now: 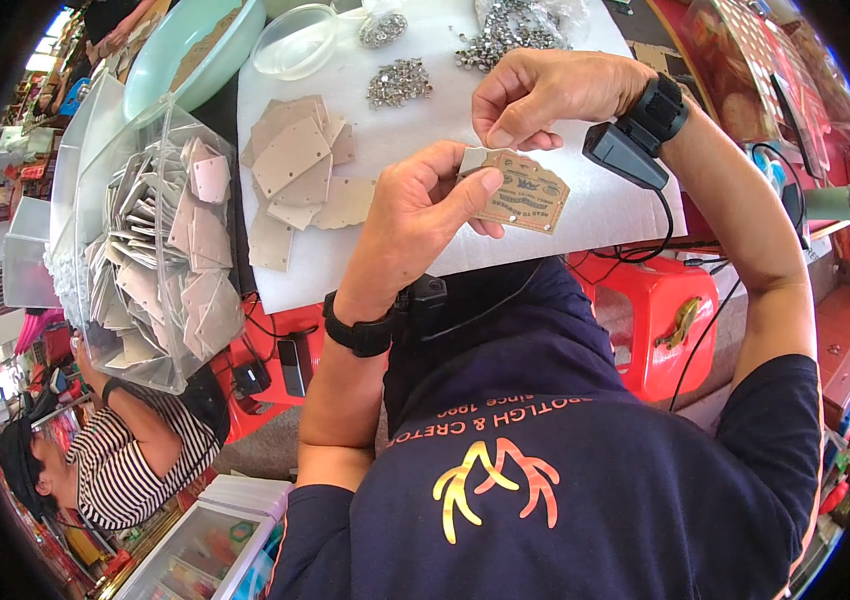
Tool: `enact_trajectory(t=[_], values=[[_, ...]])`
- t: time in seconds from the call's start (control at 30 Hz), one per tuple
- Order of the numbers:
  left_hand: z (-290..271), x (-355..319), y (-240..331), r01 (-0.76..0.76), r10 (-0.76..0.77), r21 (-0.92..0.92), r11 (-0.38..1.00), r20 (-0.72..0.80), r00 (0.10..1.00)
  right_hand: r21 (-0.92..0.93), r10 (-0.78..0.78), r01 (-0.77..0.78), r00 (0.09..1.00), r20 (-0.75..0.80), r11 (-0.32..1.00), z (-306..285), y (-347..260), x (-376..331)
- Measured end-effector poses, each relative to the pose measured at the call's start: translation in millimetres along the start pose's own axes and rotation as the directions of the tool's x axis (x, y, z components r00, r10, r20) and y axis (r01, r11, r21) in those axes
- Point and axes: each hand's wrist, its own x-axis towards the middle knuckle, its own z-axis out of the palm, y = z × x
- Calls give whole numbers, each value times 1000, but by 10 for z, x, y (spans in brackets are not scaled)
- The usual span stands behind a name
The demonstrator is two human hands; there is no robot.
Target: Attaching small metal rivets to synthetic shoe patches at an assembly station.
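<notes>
Between thumb and fingers, my left hand grips a tan printed card with a notched outline, tilted over the white work surface. Small shiny studs sit near the card's edges. The fingers of my right hand are pinched together at the card's upper edge; whatever is between them is too small to tell. Left of my left hand lies a loose pile of blank greyish-tan cards with small holes. Beyond my hands are a small heap of metal studs and a larger heap of metal studs beside clear plastic.
A clear plastic bin full of cards stands at the left. Behind it are a pale green basin and a round clear tub. Red stools and a dark cable are below the table edge. A person in stripes sits at lower left.
</notes>
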Motion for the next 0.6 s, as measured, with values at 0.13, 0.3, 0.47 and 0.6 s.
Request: enact_trajectory(t=[0.13, 0.3, 0.47, 0.6], values=[[7, -8, 21, 27, -27, 3, 1000, 4, 1000, 12, 22, -22, 1000, 11, 1000, -4, -39, -34], [42, -31, 19, 12, -12, 39, 999, -5, 1000, -17, 53, -52, 998, 35, 998, -5, -31, -21], [45, -43, 52, 18, -18, 71, 997, -8, 1000, -7, 55, -54, 994, 93, 999, -30, -50, -24], [26, -45, 78, 35, -37, 120, 992, 20, 999, -52, 57, -52, 994, 95, 997, -42, -70, -46]])
